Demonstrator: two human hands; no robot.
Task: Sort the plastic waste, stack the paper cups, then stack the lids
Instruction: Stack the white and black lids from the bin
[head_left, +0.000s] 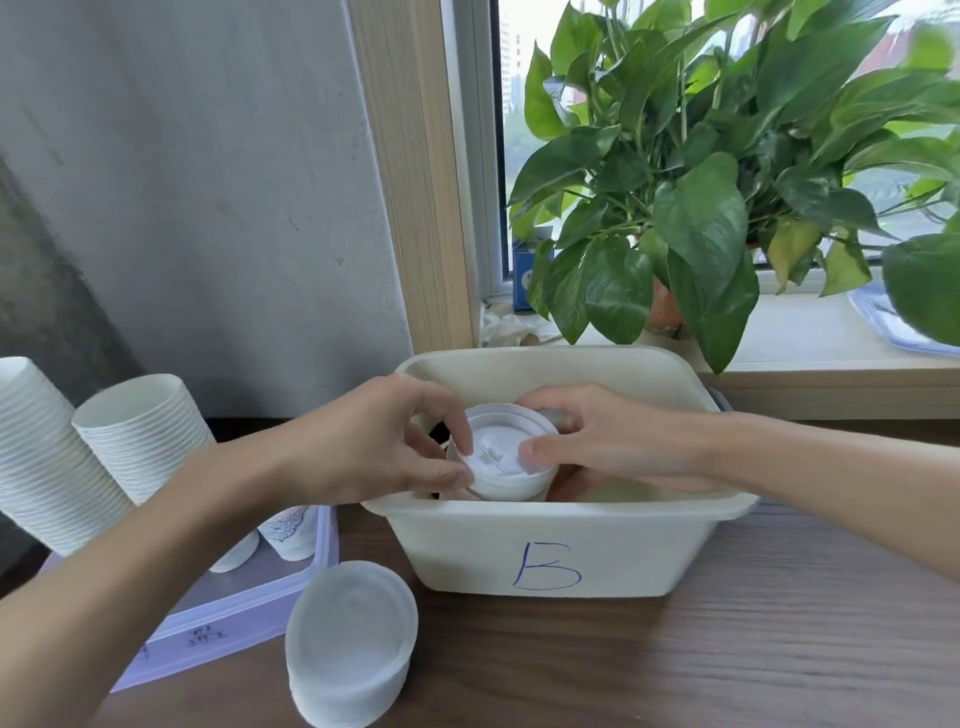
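A cream bin (561, 551) marked with a blue "B" stands on the wooden table. Inside it is a stack of white sip lids (506, 457). My left hand (384, 441) pinches the stack's left rim with thumb and fingers. My right hand (613, 441) holds its right side, thumb on the top lid. Two tall stacks of white paper cups (140, 431) lean in a purple tray (244, 608) at the left. A stack of translucent flat lids (353, 644) stands on the table in front of the tray.
A large potted plant (727, 182) sits on the windowsill behind the bin, its leaves hanging over the bin's back edge. A grey wall rises at the left. Bare wooden table (727, 649) lies to the right and front of the bin.
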